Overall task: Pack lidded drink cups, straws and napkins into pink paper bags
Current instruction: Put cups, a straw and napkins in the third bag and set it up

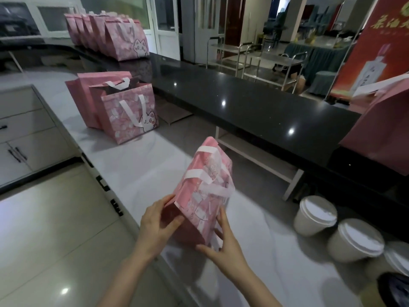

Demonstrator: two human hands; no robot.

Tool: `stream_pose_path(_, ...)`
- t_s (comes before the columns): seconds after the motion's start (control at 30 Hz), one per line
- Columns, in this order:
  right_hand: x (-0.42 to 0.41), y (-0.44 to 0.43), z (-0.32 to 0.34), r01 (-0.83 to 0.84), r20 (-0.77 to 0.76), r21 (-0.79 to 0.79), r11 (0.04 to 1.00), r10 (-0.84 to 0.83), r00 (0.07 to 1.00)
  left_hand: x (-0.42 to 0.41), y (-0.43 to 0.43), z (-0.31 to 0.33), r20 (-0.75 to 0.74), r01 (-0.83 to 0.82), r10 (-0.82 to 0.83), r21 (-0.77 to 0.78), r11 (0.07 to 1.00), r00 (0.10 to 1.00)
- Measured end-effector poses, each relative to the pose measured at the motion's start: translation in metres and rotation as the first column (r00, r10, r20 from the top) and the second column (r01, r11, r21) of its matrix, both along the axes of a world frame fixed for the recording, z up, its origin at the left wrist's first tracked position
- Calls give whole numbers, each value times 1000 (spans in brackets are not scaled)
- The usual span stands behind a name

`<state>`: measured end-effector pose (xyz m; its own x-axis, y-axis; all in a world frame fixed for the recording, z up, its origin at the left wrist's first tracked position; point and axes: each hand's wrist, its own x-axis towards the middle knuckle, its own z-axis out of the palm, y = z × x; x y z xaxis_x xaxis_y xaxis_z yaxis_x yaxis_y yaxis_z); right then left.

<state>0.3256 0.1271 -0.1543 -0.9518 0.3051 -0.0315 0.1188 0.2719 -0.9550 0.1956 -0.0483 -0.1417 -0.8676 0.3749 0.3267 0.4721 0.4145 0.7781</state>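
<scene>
A folded pink paper bag (207, 189) with white ribbon handles and a cat print is tilted above the white counter (137, 173). My left hand (156, 224) grips its lower left edge, fingers curled into the fold. My right hand (223, 242) holds the lower right corner, thumb underneath and fingers along the printed face. Three white lidded cups (315, 214) (356, 239) (398, 258) stand on the counter at the right. No straws or napkins are visible.
An opened pink bag (130, 114) stands further up the counter with flat bags (81, 100) behind it. A row of several filled pink bags (106, 34) lines the raised black ledge (243, 100). Another pink bag (380, 120) sits at the far right.
</scene>
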Motion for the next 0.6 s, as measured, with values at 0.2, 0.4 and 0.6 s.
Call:
stream_pose_path(0.2,-9,-9,-5,70,-67,126,990,-62,996,16,-4,-33,178,-54,27,153,987,984)
stream_pose_path(0.4,-8,-25,1,87,-133,150,985,-67,989,43,2,-33,247,-145,89,218,965,965)
stream_pose_path(0.6,3,-42,19,126,-282,86,988,-97,955,69,-4,-4,30,-225,224,179,958,974)
